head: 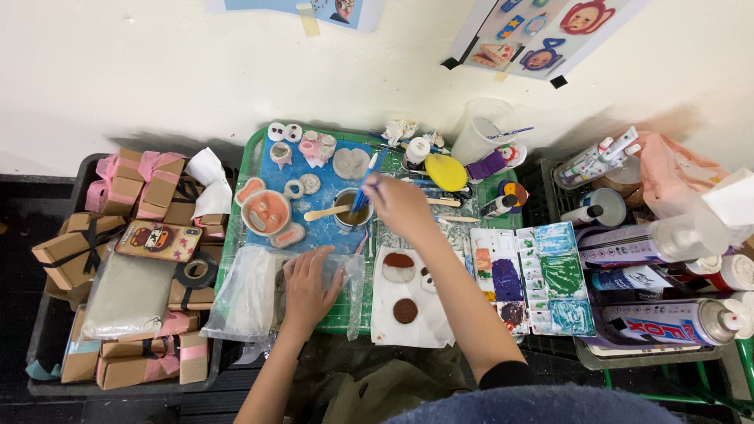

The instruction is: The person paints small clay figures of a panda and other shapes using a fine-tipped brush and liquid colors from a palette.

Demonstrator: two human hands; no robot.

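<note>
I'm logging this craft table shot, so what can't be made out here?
Head view:
- Brush tip: hidden inside the cup.
- Right hand fingers: curled under, grip unclear.
- What the left hand presses: blurred by the plastic bag.
- Posters: cut off by the top edge.
- Spray can: its nozzle cut by the right edge.

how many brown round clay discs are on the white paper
2: one brown round clay disc at the paper's top, another lower down. The right hand's forearm may hide more.
</note>
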